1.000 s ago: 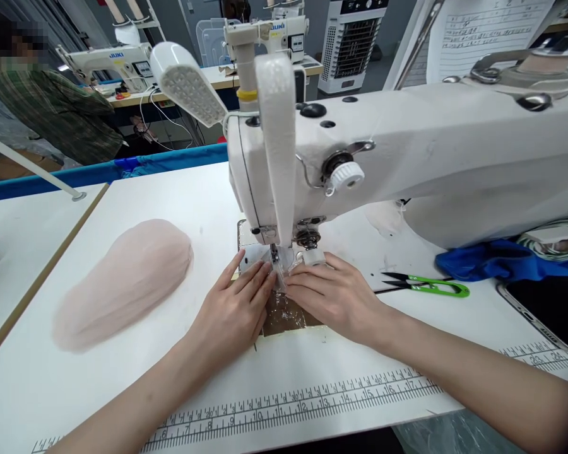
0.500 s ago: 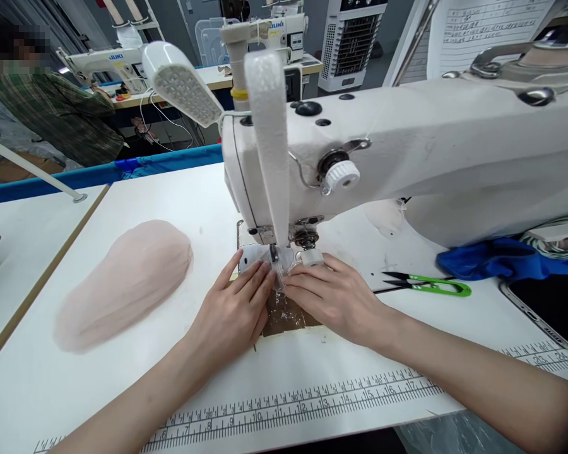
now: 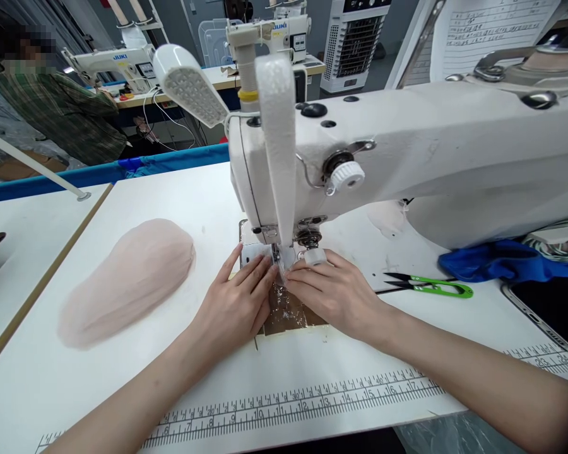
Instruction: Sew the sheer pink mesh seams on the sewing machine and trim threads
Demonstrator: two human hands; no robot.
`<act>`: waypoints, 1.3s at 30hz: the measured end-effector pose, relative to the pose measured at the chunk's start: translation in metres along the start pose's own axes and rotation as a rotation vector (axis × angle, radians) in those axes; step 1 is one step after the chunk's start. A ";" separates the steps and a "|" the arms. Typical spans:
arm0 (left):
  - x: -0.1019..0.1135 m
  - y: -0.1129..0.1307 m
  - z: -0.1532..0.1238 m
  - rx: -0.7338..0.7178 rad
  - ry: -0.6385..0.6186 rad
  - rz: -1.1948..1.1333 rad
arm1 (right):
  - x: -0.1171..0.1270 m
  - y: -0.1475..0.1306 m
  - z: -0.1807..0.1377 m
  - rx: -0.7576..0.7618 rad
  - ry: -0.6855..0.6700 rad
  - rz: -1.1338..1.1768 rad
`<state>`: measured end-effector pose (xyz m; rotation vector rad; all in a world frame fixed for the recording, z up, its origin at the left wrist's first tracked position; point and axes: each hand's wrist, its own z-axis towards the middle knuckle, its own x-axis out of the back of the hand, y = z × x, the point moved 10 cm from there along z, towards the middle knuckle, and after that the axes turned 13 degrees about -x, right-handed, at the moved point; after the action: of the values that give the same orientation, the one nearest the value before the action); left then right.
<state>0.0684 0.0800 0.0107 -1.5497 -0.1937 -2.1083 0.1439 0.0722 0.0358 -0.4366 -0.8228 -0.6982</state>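
Under the needle of a white sewing machine, a small bit of sheer whitish fabric shows between my hands. My left hand lies with fingers stretched out on the machine bed, left of the presser foot; its fingertips touch the edge of that fabric. On the other side, my right hand has its fingers pressed together and bent, closed on the fabric's right side beside a white block. Its thumb is hidden. A brown, shiny plate lies below the fingertips.
Sheer pink fabric lies on the white table at left. Green thread snips, a blue cloth and a phone are at right. A ruler strip runs along the front edge. A person sits beyond at left.
The whole view has shifted slightly, so everything appears a little further right. Both hands stay at the presser foot in nearly the same pose.
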 end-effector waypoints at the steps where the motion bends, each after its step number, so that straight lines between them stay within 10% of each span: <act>1: -0.001 -0.001 0.000 0.002 -0.007 0.002 | 0.000 0.001 0.000 0.000 0.007 0.003; 39: 0.004 -0.004 -0.001 0.055 0.035 0.036 | -0.019 0.013 -0.003 -0.098 -0.088 -0.086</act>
<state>0.0646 0.0819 0.0144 -1.4730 -0.2076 -2.0830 0.1453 0.0868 0.0182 -0.5257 -0.8969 -0.8059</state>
